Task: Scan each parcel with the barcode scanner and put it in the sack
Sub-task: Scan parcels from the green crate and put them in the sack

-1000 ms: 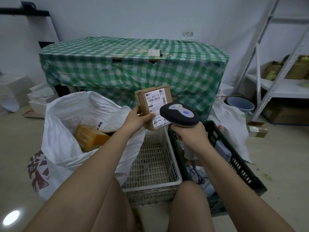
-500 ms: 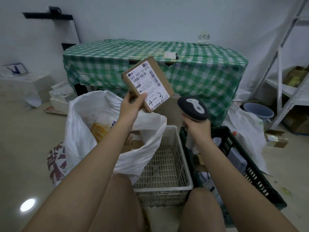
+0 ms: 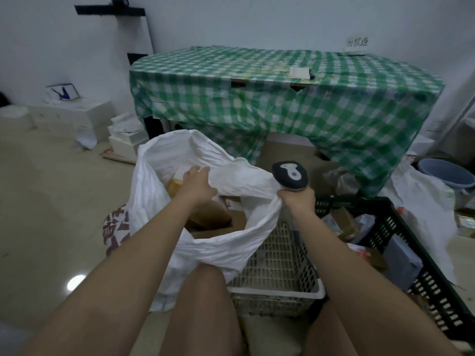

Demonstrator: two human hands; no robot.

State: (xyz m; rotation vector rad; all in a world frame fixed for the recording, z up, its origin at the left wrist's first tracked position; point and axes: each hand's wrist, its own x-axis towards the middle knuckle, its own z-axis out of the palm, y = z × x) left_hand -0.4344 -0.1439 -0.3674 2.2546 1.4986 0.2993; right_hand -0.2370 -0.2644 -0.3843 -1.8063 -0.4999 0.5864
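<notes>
Floor sack [image 3: 159,181] between both hands

I can read 回收堆 on a small wall sign [image 3: 356,42] behind the far table [image 3: 257,73]; the sack's [image 3: 164,176] red print is illegible.

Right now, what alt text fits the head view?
A person's left hand reaches into an open white sack holding parcels, while the right hand grips a scanner and pinches the sack's rim. A white basket and a black crate stand to the right, a green checked table behind.
</notes>
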